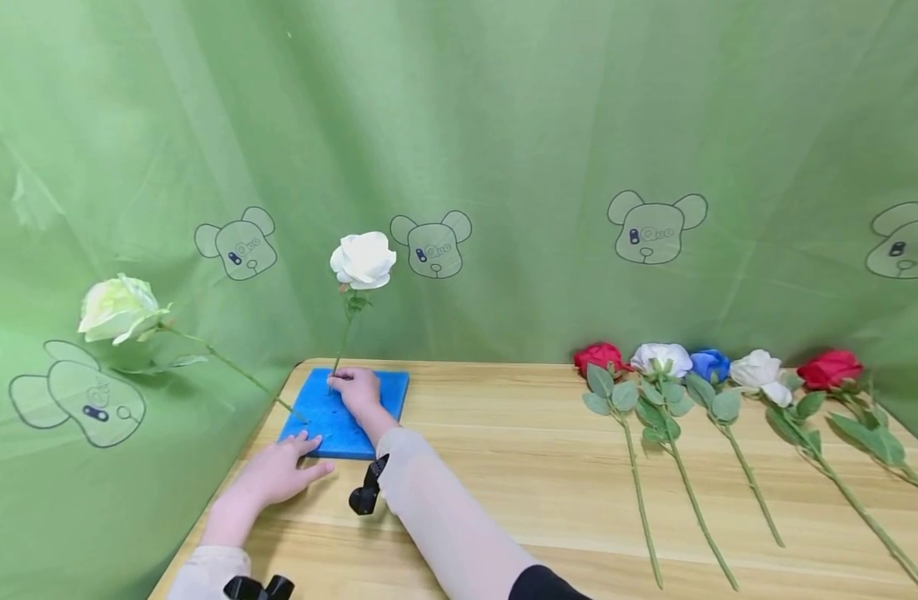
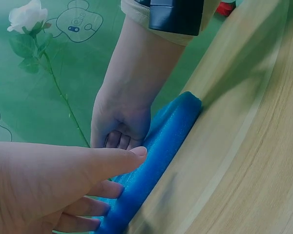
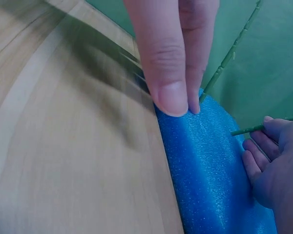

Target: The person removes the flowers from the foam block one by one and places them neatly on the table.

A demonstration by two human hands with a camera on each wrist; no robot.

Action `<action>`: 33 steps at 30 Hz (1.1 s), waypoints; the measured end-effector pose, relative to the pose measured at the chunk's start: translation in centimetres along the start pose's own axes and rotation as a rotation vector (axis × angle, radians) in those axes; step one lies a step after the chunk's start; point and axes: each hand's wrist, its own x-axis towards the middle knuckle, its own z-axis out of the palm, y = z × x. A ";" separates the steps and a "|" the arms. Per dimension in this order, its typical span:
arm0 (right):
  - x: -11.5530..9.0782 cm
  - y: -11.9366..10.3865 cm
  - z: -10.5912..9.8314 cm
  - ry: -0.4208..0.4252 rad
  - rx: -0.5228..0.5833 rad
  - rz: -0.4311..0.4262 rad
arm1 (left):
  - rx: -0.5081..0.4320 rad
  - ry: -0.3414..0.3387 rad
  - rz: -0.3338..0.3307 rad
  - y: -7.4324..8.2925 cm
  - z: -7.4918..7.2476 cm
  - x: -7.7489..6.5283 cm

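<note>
A white rose (image 1: 363, 260) stands nearly upright over the blue foam board (image 1: 338, 429). My right hand (image 1: 357, 392) pinches its green stem low down, close to the foam, where the stem's end meets the board in the right wrist view. My left hand (image 1: 278, 471) rests at the board's front left corner, fingertips on the foam and thumb held apart. A pale green-white rose (image 1: 121, 308) leans far to the left, its stem's lower end in the foam just beyond my left fingers. In the left wrist view, the right hand (image 2: 121, 117) partly hides the white rose's stem.
On the right of the wooden table (image 1: 489, 467) lie several roses: a red one (image 1: 601, 358), a white one (image 1: 661, 360), a blue one (image 1: 709, 365), another white one (image 1: 759, 371) and another red one (image 1: 830, 369). A green curtain (image 1: 504, 125) hangs behind and at the left.
</note>
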 end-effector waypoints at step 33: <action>-0.3 1.3 1.0 0.199 -0.011 -0.280 | 0.010 -0.003 -0.018 0.0 -0.1 0.0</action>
